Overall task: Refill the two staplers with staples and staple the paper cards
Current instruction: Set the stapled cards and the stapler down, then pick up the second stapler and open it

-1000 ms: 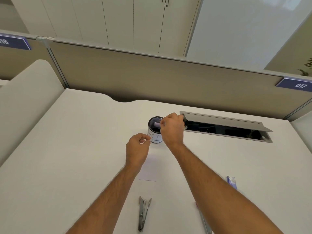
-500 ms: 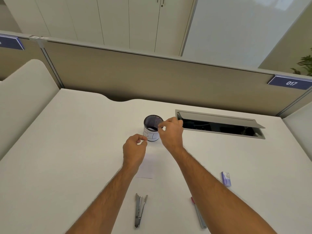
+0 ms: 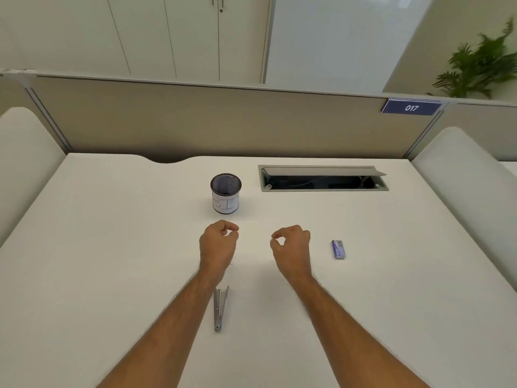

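My left hand (image 3: 219, 245) hovers over the white desk (image 3: 112, 247) with its fingers curled and thumb against fingertip; nothing shows in it. My right hand (image 3: 292, 245) is level with it, thumb and forefinger pinched into a ring, also with nothing visible inside. A metal stapler (image 3: 219, 308) lies swung open just right of my left forearm. A small purple staple box (image 3: 338, 249) lies right of my right hand. A faint edge of a white paper card (image 3: 231, 263) shows under my left hand. No second stapler is visible.
A dark mesh cup with a white paper label (image 3: 226, 193) stands beyond my hands. An open cable hatch (image 3: 323, 179) is set into the desk at the back right. A beige partition (image 3: 223, 121) closes the far edge, with padded side panels left and right.
My right hand has come away from the cup's rim, and both hands have drawn back toward me and spread apart. The purple bit seen at the cup is gone from my fingers.
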